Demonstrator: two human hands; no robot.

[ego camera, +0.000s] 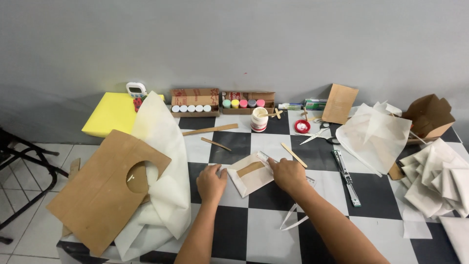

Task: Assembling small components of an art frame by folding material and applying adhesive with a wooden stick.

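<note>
The left hand (211, 183) lies flat on the white folded piece (251, 173) at frame centre, the right hand (288, 174) presses a clear ruler (266, 159) onto it; one wooden stick (250, 169) seems already attached, others lie unused on the bench (234, 230).

Place: I read this as a home craft corner.
Counter (254, 230): checkered cloth against a plain grey wall.
Supplies: I see paint pots (243, 103), scissors (320, 136), wooden sticks (293, 155), cardboard (105, 188), a glue jar (259, 119).
Floor (29, 220): tiled.

White paper pouch (250, 175) w/ brown strip, flat on checkered table, clear ruler (266, 159) across top edge
</note>
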